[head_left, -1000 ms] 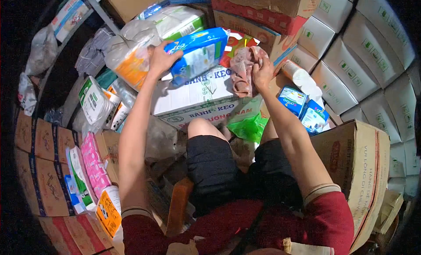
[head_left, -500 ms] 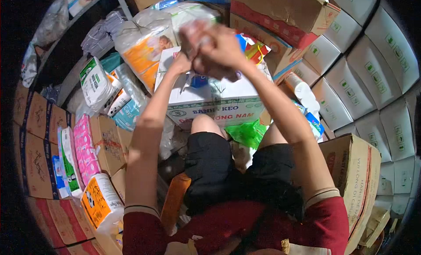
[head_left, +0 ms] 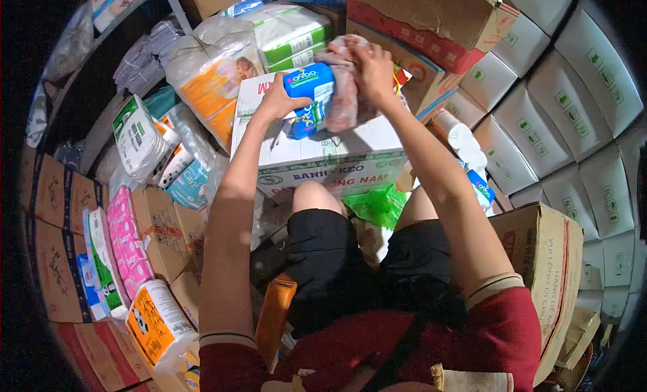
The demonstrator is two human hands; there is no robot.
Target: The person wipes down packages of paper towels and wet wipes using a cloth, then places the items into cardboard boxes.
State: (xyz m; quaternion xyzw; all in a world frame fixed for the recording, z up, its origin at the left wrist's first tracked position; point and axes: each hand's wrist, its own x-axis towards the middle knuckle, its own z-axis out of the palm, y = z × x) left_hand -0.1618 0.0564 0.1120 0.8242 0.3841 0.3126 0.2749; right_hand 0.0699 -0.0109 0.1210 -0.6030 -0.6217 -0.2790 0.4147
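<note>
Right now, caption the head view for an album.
Left hand steadies a blue package while the right presses a pinkish cloth against it.

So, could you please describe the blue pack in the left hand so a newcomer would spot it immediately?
Find the large white cardboard carton beyond the knees. Above its top, the left hand grips a small blue plastic-wrapped pack. Unlike the bulky orange-and-white plastic pack to its left, it is mainly blue, with a mottled pink cloth at its right edge.
</note>
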